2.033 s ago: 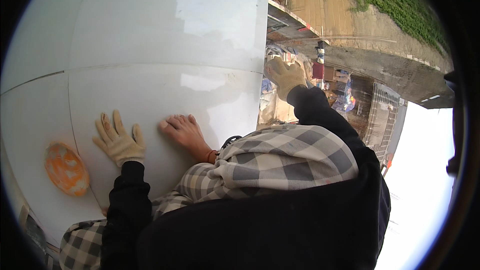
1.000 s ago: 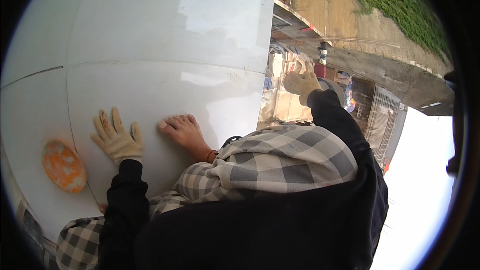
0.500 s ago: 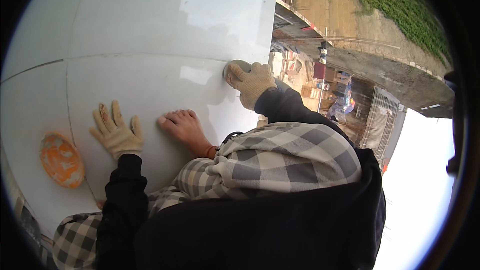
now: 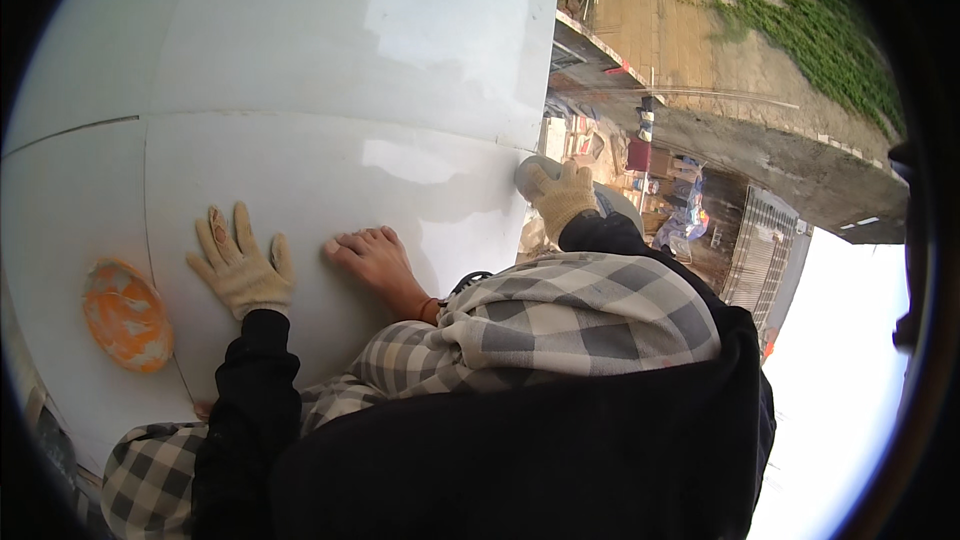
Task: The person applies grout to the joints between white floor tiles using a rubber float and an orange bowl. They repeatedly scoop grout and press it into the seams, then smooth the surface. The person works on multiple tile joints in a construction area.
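Note:
My left hand (image 4: 241, 265), in a cream knitted glove with a torn finger, lies spread flat on the large, glossy pale tiles (image 4: 240, 155). To its left is an orange bowl (image 4: 128, 316) smeared with white residue. My right hand (image 4: 566, 196), also gloved, grips a flat grey oblong pad (image 4: 622, 206) with rounded ends. This pad is at the tiles' right edge, near the end of a joint line, and part of it sticks out past the edge. My palm and fingers hide its middle; its exact kind cannot be made out.
My bare foot (image 4: 372, 265) rests on the tiles between my hands. Beyond the right edge is a drop to a cluttered yard (image 4: 640, 155) far below, with a wall (image 4: 760, 130) and green creepers (image 4: 790, 15). A dark gap (image 4: 85, 130) runs between tiles at far left.
My right hand has slid the grey pad to the right and slightly nearer, from on the tiles to partly over their edge. My left hand stays flat in place; the view has shifted slightly.

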Tool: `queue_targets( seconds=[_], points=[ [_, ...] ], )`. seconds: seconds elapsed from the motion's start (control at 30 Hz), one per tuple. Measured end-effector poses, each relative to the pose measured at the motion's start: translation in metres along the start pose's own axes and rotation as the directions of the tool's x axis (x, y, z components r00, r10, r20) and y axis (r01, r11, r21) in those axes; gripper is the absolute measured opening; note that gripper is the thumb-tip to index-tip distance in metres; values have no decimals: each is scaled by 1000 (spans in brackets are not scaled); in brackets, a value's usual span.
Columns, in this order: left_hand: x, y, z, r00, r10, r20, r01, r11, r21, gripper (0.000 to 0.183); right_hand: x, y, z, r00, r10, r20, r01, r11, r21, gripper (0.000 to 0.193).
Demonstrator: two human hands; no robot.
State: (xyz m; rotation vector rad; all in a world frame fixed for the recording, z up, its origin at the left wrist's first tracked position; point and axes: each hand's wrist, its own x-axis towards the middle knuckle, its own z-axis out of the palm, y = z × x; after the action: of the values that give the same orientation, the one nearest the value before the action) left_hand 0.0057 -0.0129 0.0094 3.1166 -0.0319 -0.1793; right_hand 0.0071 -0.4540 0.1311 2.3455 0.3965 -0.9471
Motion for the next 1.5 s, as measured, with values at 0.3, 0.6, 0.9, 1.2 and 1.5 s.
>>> queue_targets(
  seconds=[0.3, 0.6, 0.9, 1.2, 1.5],
  points=[
    [-2, -2, -1, 999, 22, -28, -22, 1000, 2, 71, 56, 8, -37, 896, -135, -424, 177, 982, 62, 47],
    [-5, -2, 1, 999, 18, -35, -19, 1000, -22, 72, 34, 58, 69, 962, 272, -13, -265, 945, 194, 55],
    [-2, -2, -1, 1000, 0, -11, -1, 999, -44, 73, -21, 73, 48, 971, 79, 225, -167, -446, 879, 64],
    [0, -2, 0, 1000, 11, -8, -11, 1000, -11, 72, -12, 28, 87, 933, 18, 360, -140, -902, 407, 66],
    [1, -1, 5, 1000, 3, 9, -3, 1000, -25, 73, 26, -14, 52, 850, 496, 180, -254, 85, 964, 85]
  ],
)
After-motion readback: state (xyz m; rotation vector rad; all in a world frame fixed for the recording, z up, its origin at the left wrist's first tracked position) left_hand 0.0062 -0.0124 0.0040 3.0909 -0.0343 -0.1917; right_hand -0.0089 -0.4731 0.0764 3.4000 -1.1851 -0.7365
